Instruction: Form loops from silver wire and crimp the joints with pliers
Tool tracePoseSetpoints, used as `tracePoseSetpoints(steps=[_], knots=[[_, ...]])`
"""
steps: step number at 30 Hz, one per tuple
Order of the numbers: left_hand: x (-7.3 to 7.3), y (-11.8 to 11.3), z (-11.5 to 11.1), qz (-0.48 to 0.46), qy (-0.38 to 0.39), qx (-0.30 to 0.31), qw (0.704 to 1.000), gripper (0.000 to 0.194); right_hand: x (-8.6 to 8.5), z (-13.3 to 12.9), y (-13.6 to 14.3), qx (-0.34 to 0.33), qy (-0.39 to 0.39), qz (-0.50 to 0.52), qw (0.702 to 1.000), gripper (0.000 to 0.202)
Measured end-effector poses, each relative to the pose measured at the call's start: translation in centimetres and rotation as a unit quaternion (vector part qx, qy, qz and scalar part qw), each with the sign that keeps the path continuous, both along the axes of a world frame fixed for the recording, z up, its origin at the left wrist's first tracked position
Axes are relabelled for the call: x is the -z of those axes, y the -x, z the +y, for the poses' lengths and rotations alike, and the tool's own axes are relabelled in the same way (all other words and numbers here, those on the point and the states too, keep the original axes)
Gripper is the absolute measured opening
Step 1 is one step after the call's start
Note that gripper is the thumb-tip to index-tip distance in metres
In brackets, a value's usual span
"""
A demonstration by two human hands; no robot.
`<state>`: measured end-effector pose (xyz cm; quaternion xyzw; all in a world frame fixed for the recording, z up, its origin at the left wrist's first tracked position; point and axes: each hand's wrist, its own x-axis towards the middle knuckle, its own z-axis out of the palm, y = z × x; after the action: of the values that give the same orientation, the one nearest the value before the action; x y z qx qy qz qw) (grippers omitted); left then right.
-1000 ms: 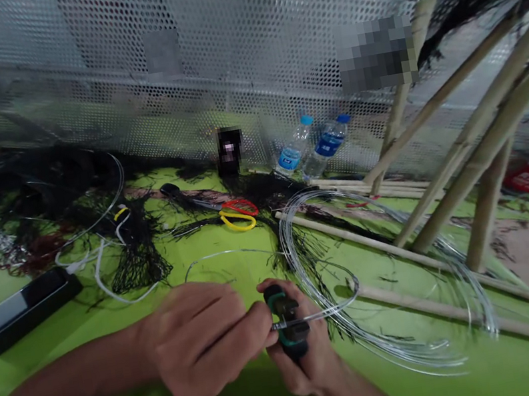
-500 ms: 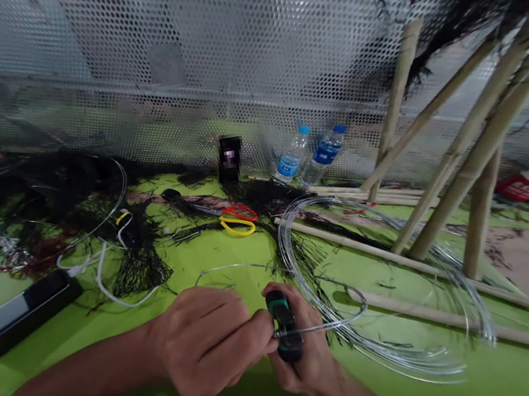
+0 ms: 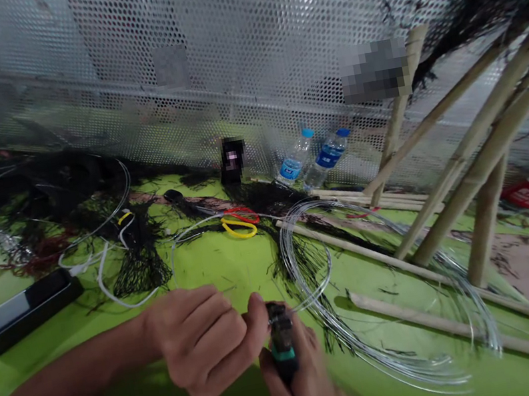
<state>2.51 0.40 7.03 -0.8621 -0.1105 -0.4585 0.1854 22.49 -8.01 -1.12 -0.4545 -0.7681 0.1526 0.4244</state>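
Observation:
My left hand (image 3: 208, 346) is closed in a fist at the front centre, its thumb and finger pinching a thin metal wire (image 3: 329, 261) beside the tool. My right hand (image 3: 310, 376) is wrapped round dark pliers (image 3: 282, 333) with a green band, head pointing away from me. The wire sits at the pliers' jaws; from there it curves right and back in a loop over the table. Whether the jaws are clamped on it cannot be made out. A large coil of silvery wire (image 3: 332, 314) lies just right of my hands.
Scissors with red and yellow handles (image 3: 239, 229) lie behind my hands. Two water bottles (image 3: 329, 153) stand by the perforated metal panel (image 3: 238, 40). Bamboo poles (image 3: 463, 171) lean at right. A black-and-grey box (image 3: 19, 310) and dark netting (image 3: 142, 269) are at left on the green table.
The pliers have turned in my right hand, from lying crosswise to pointing away from me. The wire loop has swung up and back, farther over the table. My left hand has barely moved.

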Motion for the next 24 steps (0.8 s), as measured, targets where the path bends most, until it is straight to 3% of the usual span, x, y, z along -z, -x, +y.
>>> tracePoseSetpoints(steps=[3,7,10,13,17,20,24], knots=[[-1.2,-0.1,0.8,0.032,-0.195,-0.016,0.98,0.013,0.1,-0.3,0.1,0.012,0.028,-0.003,1.0,0.055],[-1.2,-0.1,1.6,0.044,-0.214,-0.027,0.975,0.012,-0.1,-0.3,0.1,0.011,0.087,0.025,0.996,0.04],[-0.7,-0.1,1.9,0.036,-0.151,-0.037,0.987,0.007,-0.4,0.1,-0.2,-0.014,0.142,0.07,0.987,0.035],[-0.3,-0.2,1.6,-0.007,-0.021,-0.047,0.999,0.008,-1.0,0.5,-0.8,-0.043,0.212,0.123,0.969,0.03],[-0.6,-0.1,0.6,-0.052,0.119,-0.083,0.988,0.006,-2.3,0.7,-1.7,-0.074,0.26,0.169,0.948,0.032],[-0.8,-0.1,0.1,-0.054,0.136,-0.091,0.985,0.008,-3.1,0.7,-2.2,-0.07,0.256,0.153,0.952,0.031],[-0.8,-0.1,0.2,-0.011,0.098,-0.091,0.991,0.004,-3.5,0.6,-2.3,-0.082,0.268,0.126,0.952,0.035]])
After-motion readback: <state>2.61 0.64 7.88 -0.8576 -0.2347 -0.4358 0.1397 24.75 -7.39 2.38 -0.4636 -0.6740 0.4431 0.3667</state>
